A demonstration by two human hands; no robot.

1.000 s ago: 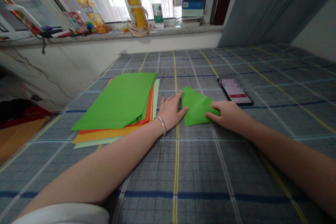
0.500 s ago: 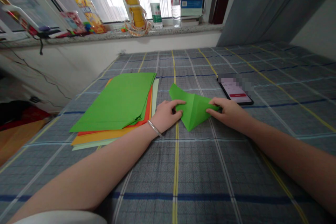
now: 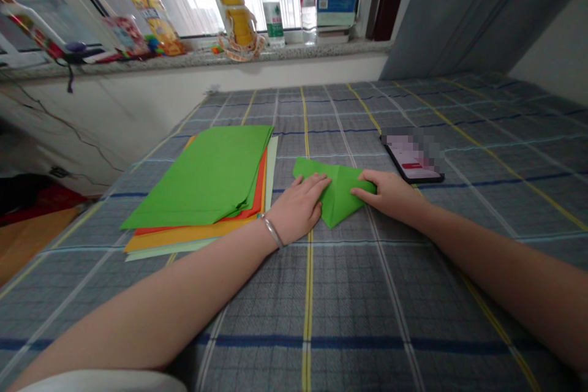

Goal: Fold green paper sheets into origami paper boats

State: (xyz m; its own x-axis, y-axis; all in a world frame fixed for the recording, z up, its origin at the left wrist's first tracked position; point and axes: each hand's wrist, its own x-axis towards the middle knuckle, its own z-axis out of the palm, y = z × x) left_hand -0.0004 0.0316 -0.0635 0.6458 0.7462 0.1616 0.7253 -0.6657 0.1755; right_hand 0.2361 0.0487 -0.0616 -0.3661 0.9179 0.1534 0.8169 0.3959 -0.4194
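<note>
A folded green paper lies on the plaid cloth in the middle of the view, pointed toward me. My left hand, with a bracelet on the wrist, lies flat on the paper's left part, fingers stretched out and pressing down. My right hand rests on the paper's right corner, its fingers extended and pressing the edge. Neither hand grips anything.
A stack of coloured sheets, green on top, lies to the left. A phone with a lit screen sits to the right of the paper. Bottles and boxes stand on the window sill at the back.
The paper was turned and its left flap folded over. My left hand went from pinching the raised flap to lying flat on it. My right hand stayed on the right corner.
</note>
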